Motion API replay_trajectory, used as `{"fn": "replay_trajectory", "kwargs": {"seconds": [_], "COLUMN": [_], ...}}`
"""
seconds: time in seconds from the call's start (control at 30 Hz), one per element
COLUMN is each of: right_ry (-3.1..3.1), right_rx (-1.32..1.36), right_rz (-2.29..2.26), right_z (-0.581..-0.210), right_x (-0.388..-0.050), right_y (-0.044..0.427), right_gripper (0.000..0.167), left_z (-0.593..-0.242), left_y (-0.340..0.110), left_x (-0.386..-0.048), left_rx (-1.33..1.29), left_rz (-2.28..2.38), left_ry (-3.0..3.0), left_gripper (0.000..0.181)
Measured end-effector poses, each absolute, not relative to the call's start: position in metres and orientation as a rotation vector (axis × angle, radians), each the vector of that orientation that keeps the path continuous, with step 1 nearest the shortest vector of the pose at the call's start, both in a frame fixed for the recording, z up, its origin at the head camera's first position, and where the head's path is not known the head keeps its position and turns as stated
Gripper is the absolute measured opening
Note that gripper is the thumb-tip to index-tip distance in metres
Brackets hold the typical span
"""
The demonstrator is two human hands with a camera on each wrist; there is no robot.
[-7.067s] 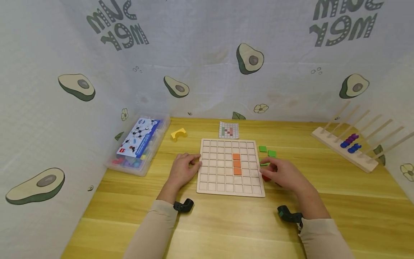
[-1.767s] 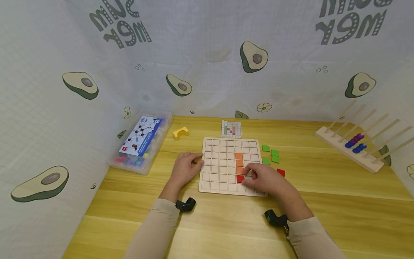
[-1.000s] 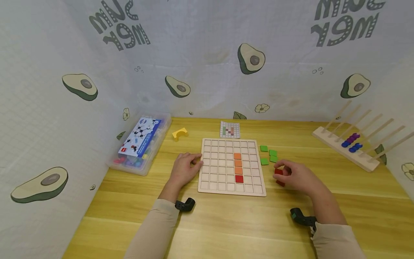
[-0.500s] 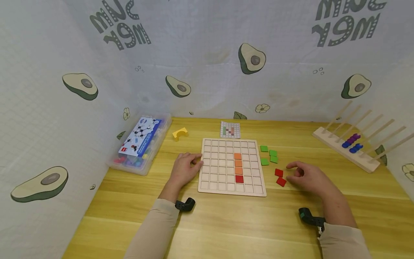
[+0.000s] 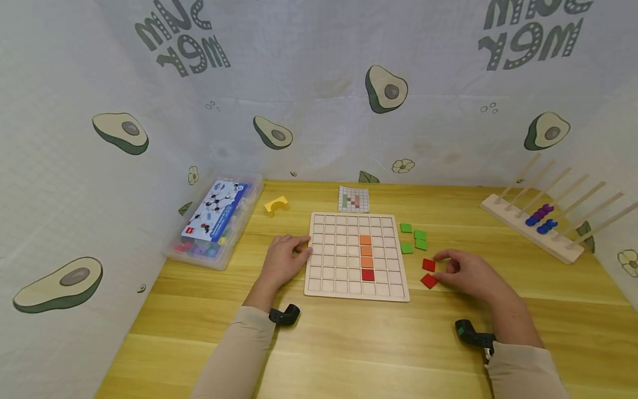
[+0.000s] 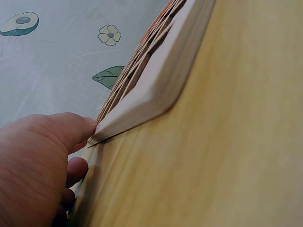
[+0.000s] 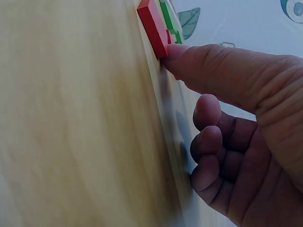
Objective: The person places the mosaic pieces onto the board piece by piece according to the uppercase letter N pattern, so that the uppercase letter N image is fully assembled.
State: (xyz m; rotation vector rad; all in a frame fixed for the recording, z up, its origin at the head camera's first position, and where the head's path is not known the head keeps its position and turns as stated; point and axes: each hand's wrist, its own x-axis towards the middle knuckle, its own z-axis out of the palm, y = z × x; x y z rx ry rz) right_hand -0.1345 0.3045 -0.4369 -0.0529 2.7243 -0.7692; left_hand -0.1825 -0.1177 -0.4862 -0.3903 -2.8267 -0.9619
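Observation:
A wooden grid board (image 5: 330, 285) lies in the middle of the table. Three orange tiles (image 5: 366, 251) form a column in its cells, with one red tile (image 5: 368, 275) directly below them. My left hand (image 5: 284, 260) rests at the board's left edge, thumb and forefinger touching it; in the left wrist view the thumb meets the board's corner. To the right of the board, my right hand (image 5: 468, 271) is beside two loose red tiles. Its thumb touches the edge of the nearer red tile (image 5: 428, 281), and the forefinger is by the farther red tile (image 5: 428, 264). Nothing is lifted.
Several green tiles (image 5: 420, 235) lie right of the board. A printed pattern card (image 5: 353, 199) is behind it. A yellow arch block (image 5: 276, 206) and a clear plastic case (image 5: 214, 216) stand back left. A wooden peg rack (image 5: 530, 230) with beads stands at right.
Since the oldest frame, a red tile has appeared below the orange ones. My right hand drew back, then returned left, shifting and turning the nearer loose red tile. The left hand stays put.

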Motion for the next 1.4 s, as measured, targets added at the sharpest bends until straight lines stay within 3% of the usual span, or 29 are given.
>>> {"fn": "replay_trajectory", "kwargs": {"seconds": [0.53, 1.4], "right_ry": [2.734, 2.765], "right_rx": [-0.065, -0.095], "right_rz": [-0.770, -0.737], "right_z": [-0.4393, -0.4391], "right_x": [-0.1358, -0.1362], "right_y": [0.3012, 0.2970], "right_gripper": [0.050, 0.037], "left_z": [-0.4840, -0.4854], "left_y": [-0.1169, -0.1175], "left_x": [-0.1810, -0.1820], "left_rx": [-0.370, -0.383], "left_rz": [-0.961, -0.974], "left_ry": [-2.837, -2.825], "left_gripper": [0.035, 0.035]}}
